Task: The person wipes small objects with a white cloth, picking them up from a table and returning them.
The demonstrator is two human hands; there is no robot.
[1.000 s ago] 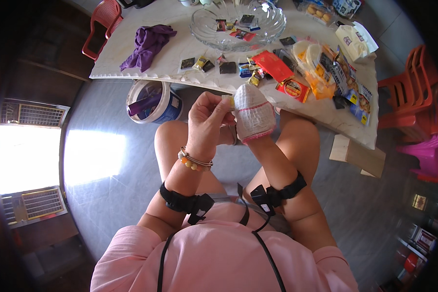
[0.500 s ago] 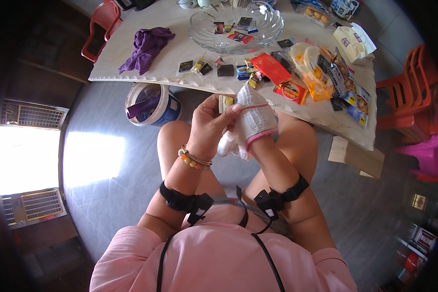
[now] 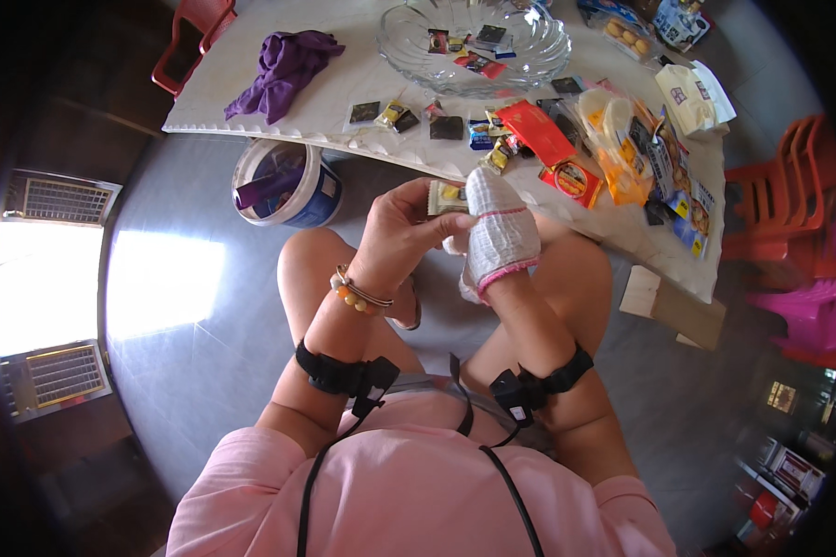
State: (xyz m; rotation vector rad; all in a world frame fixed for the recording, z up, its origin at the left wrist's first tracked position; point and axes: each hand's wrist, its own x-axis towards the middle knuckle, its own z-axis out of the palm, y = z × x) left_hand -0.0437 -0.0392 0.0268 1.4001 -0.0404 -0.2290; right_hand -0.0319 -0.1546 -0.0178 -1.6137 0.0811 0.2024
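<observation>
My bare left hand (image 3: 401, 226), with bracelets at its wrist, pinches a small wrapped snack packet (image 3: 448, 197) that is pale with a yellow patch. Against the packet's right end presses my right hand (image 3: 503, 232), in a white cloth glove with a pink-edged cuff. Its gloved fingers are held together, and loose glove cloth hangs below them. Both hands meet above my knees, just short of the table's front edge. Closest to them on the tabletop lie a yellow packet (image 3: 498, 155) and a large red packet (image 3: 537, 132).
Small packets lie along the table (image 3: 362, 58), some in a clear glass bowl (image 3: 399, 65). Snack bags (image 3: 613, 139) and a tissue pack (image 3: 689, 97) are on the right, a purple cloth (image 3: 286, 74) on the left. A bucket (image 3: 318, 195) stands below; red chairs (image 3: 790, 195) are at right.
The packet and both hands have shifted slightly right in the picture, and more of the packet shows between them. The table's things have also shifted as the view moved.
</observation>
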